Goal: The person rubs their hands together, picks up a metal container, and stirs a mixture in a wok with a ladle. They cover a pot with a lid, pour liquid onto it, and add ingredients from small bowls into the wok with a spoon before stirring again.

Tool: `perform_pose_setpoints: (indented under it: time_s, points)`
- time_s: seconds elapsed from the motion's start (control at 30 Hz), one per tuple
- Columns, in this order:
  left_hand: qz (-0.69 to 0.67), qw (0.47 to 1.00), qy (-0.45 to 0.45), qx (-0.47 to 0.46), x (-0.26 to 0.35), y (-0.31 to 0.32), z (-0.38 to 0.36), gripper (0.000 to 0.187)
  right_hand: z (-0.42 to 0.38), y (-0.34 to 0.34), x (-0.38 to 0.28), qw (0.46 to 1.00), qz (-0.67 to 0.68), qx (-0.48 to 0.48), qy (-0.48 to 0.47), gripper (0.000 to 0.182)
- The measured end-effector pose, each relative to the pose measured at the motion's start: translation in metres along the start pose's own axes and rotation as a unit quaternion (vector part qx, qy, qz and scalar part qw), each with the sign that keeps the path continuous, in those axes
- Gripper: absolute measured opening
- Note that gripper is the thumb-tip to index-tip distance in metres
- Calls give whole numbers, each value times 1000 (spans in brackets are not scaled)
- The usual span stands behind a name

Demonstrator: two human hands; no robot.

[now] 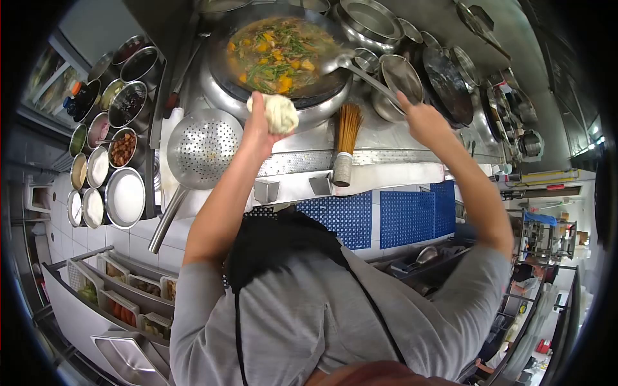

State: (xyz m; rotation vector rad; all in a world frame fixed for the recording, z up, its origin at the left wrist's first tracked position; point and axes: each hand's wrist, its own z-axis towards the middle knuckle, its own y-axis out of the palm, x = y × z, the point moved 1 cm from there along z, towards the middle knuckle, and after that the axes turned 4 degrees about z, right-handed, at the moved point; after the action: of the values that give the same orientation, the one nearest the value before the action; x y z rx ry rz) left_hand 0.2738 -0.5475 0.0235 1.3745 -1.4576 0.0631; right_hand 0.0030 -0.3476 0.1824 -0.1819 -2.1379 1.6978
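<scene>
A wok (220,56) full of simmering broth, green vegetables and orange chunks (280,55) sits on the stove in front of me. My left hand (261,132) is closed on a bunched pale cloth (282,114) at the wok's near rim; whether it also grips the rim under the cloth is hidden. In my right hand (426,122) is the handle of a metal ladle (370,78), whose bowl reaches the right side of the wok. A perforated strainer (205,149) lies left of my left forearm. Between my hands rests a bamboo wok brush (347,135).
Metal bowls of seasonings and sauces (127,112) stand at the left. A round sieve (400,76) and a dark pan (447,87) are on the right. Blue perforated mats (407,219) lie below the counter edge. Behind me are vegetable bins (122,310).
</scene>
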Motion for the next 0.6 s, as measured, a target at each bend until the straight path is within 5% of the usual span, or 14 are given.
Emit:
perform_pose_setpoints:
  time_s: [0.23,0.3,0.37,0.47,0.6]
  points:
    - [-29,997,-61,41,-9,9,36,42,28,51,-9,969,216,116,31,56]
    - [-45,996,-60,43,-4,15,50,40,55,62,-41,921,348,144,102,55]
    - [-56,995,-67,53,-4,19,46,40,67,87,-77,833,521,63,177,55]
    - [-72,991,-80,81,3,28,48,34,61,90,-122,713,686,44,141,54]
    - [-57,988,-40,137,-15,15,80,18,66,81,-116,716,680,96,123,57]
